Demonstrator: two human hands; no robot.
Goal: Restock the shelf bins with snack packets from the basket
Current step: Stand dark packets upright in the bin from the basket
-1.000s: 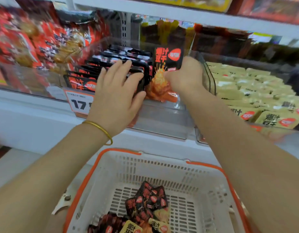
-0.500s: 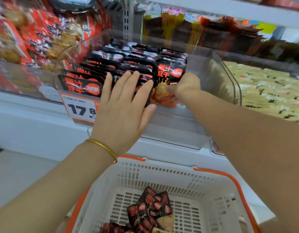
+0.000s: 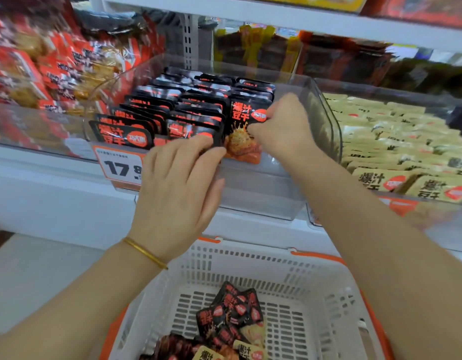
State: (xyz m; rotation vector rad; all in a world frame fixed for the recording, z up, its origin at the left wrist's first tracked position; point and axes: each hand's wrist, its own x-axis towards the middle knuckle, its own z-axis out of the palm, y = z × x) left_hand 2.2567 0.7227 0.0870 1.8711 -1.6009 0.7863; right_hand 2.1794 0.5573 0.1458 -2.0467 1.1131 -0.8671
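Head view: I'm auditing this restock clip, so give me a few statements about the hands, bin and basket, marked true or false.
1. The right hand pinches a black packet standing at the front of the clear bin. True.
2. The left hand holds a packet in the air. False: its fingers press the bin's front packets.
3. The basket is empty. False: several loose packets lie in it.
4. The neighbouring bin on the right holds beige packets. True.
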